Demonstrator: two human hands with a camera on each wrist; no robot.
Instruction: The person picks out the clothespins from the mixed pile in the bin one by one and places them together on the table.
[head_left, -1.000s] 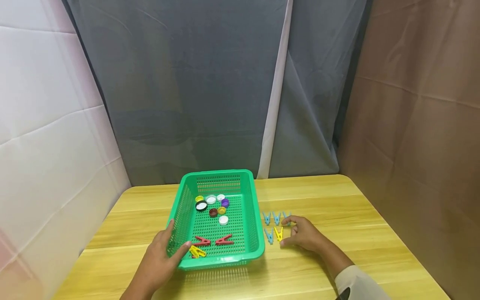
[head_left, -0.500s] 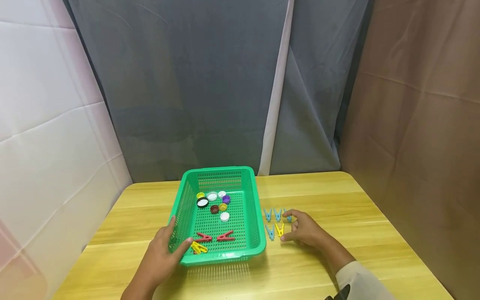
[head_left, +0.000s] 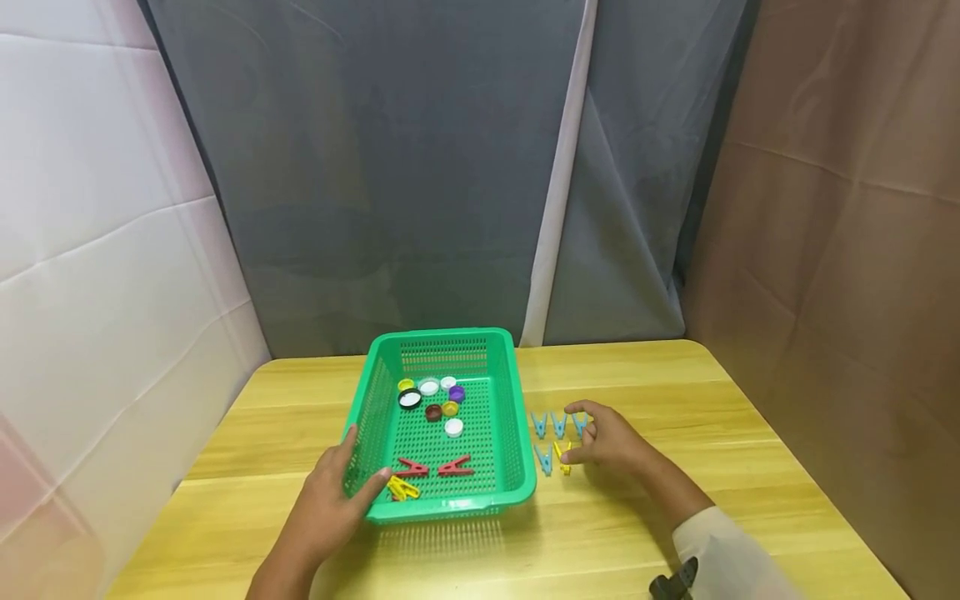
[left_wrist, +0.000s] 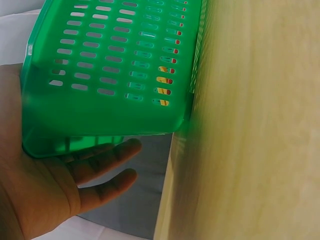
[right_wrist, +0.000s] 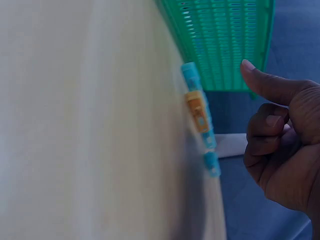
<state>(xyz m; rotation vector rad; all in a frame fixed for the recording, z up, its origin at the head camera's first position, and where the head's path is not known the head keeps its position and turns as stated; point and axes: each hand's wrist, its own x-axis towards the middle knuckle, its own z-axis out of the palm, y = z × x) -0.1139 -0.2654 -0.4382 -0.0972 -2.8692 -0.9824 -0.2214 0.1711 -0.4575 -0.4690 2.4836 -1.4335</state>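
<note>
My left hand grips the near left corner of a green perforated basket, thumb over the rim, fingers along the outer wall. In the left wrist view, two fingers reach out below the basket rim. My right hand is above several clothespins right of the basket, thumb and forefinger spread apart, holding nothing. Its thumb tip overlaps a yellow clothespin in the head view. Blue clothespins lie around it. The right wrist view shows the thumb apart from the clothespins and other fingers curled; the forefinger is hidden.
Inside the basket lie several bottle caps, including a black-rimmed one and a purple one. Red clothespins and yellow clothespins lie at its near end. Grey curtain hangs behind the wooden table.
The right thumb tip has moved from the yellow clothespin's near end to over it. The left hand still grips the basket. The whole view has shifted slightly.
</note>
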